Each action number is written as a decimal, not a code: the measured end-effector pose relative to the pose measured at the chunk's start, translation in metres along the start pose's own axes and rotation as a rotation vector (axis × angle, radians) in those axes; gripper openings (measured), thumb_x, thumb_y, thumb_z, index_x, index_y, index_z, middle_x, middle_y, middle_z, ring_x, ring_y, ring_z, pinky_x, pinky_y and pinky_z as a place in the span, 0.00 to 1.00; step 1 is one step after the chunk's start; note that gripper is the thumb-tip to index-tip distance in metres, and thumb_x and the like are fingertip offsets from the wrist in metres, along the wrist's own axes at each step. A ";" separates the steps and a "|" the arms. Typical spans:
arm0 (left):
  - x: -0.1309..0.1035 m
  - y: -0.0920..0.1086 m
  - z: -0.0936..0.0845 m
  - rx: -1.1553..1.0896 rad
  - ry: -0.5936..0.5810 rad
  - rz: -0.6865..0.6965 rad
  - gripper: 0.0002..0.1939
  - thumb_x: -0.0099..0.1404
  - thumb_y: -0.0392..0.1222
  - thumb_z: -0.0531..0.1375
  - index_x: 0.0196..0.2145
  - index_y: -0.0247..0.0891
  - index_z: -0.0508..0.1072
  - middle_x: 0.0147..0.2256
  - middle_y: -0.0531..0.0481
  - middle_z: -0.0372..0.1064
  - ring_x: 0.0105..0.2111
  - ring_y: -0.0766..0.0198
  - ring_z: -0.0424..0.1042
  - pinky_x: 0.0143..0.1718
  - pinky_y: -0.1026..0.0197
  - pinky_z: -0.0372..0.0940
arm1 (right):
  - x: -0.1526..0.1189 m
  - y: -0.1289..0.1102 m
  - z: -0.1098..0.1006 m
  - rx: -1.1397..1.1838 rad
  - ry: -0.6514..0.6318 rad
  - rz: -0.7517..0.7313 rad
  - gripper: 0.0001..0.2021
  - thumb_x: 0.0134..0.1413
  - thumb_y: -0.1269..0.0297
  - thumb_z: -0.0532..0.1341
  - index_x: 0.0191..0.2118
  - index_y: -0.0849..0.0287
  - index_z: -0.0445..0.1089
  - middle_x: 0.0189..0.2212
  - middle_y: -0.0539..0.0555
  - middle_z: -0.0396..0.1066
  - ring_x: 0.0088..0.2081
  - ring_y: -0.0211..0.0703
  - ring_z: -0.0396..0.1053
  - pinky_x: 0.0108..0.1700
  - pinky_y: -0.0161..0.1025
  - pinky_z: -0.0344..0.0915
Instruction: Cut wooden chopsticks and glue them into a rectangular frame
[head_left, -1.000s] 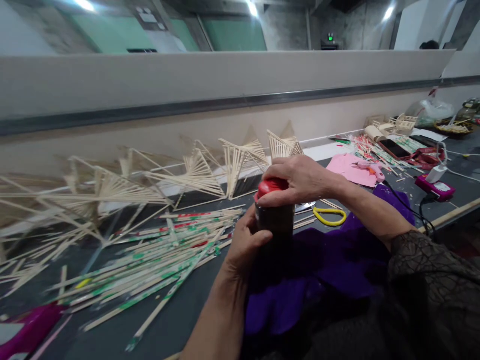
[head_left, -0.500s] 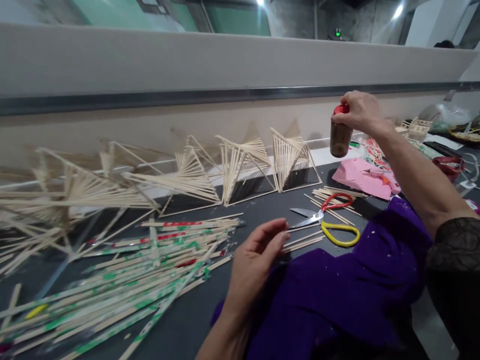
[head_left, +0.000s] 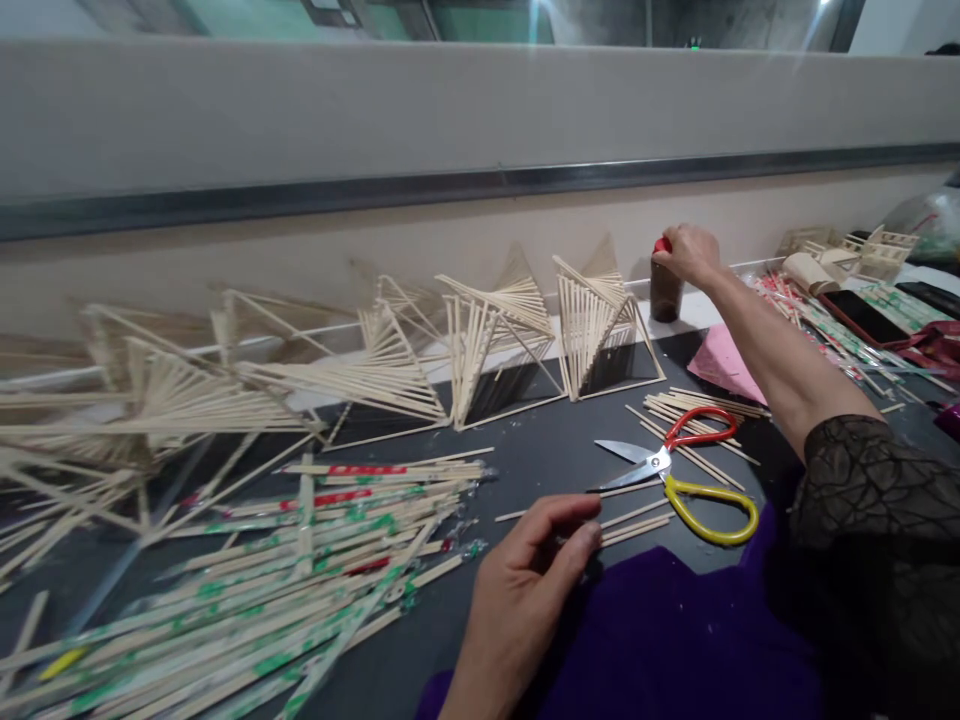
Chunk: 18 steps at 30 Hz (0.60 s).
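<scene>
At the back, by the wall, my right hand [head_left: 691, 254] grips the red lid of a dark brown bottle [head_left: 665, 295]. The bottle is upright, its base at the white strip. My left hand [head_left: 529, 580] is half curled low in the middle, with a small gap between thumb and forefinger and nothing visible in it. Thin wooden sticks [head_left: 637, 528] lie just beyond its fingertips. A pair of scissors [head_left: 660, 462] with one red and one yellow handle lies with parted blades to the right of that hand.
Several twisted stick frames [head_left: 495, 345] line the wall. Many wrapped chopsticks [head_left: 300, 590] cover the left of the dark table. Pink paper [head_left: 724, 360], a phone [head_left: 862, 315] and more wrapped sticks [head_left: 795, 310] lie at right. Purple cloth [head_left: 652, 630] is in front of me.
My right hand has moved the bottle down and back from mid-air to the wall. My left hand stays by the sticks, while the camera view has shifted slightly.
</scene>
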<state>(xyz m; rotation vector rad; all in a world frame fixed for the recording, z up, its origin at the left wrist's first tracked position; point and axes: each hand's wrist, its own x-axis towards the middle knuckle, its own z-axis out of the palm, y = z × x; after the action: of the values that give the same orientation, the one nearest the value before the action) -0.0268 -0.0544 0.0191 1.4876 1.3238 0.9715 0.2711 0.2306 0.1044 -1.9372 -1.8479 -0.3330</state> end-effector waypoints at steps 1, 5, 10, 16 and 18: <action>0.000 0.001 0.000 0.002 0.003 -0.008 0.12 0.57 0.51 0.63 0.35 0.42 0.79 0.35 0.48 0.76 0.31 0.60 0.74 0.32 0.61 0.67 | 0.003 0.000 0.004 -0.006 -0.001 0.007 0.19 0.56 0.58 0.57 0.48 0.64 0.72 0.47 0.65 0.71 0.45 0.53 0.66 0.43 0.44 0.61; -0.001 0.003 -0.005 -0.050 0.072 -0.043 0.12 0.57 0.50 0.64 0.35 0.41 0.79 0.33 0.48 0.76 0.30 0.61 0.74 0.29 0.62 0.68 | 0.009 0.000 0.012 0.038 -0.001 -0.038 0.21 0.57 0.58 0.58 0.54 0.63 0.68 0.53 0.66 0.66 0.46 0.53 0.65 0.44 0.45 0.60; 0.003 0.003 -0.013 -0.176 0.245 -0.027 0.13 0.55 0.50 0.66 0.35 0.40 0.79 0.31 0.48 0.76 0.29 0.63 0.73 0.24 0.66 0.66 | 0.003 -0.003 0.006 0.105 0.027 -0.010 0.28 0.56 0.57 0.63 0.57 0.69 0.62 0.53 0.70 0.65 0.48 0.55 0.64 0.48 0.50 0.58; 0.005 0.005 -0.014 -0.278 0.346 0.049 0.12 0.53 0.47 0.66 0.34 0.38 0.79 0.32 0.48 0.77 0.28 0.64 0.74 0.21 0.67 0.65 | -0.029 -0.011 -0.043 0.066 0.262 -0.076 0.22 0.57 0.58 0.62 0.55 0.64 0.66 0.56 0.66 0.64 0.54 0.57 0.60 0.54 0.54 0.54; 0.002 0.008 -0.012 -0.268 0.337 0.097 0.11 0.54 0.46 0.66 0.33 0.38 0.79 0.31 0.49 0.77 0.28 0.64 0.74 0.21 0.68 0.65 | -0.061 -0.022 -0.061 0.241 0.214 -0.168 0.11 0.59 0.59 0.59 0.47 0.47 0.71 0.47 0.54 0.73 0.46 0.50 0.67 0.49 0.49 0.62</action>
<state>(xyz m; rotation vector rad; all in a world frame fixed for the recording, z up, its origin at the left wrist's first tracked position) -0.0355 -0.0508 0.0304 1.2275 1.2989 1.4511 0.2521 0.1480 0.1329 -1.5298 -1.8210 -0.3383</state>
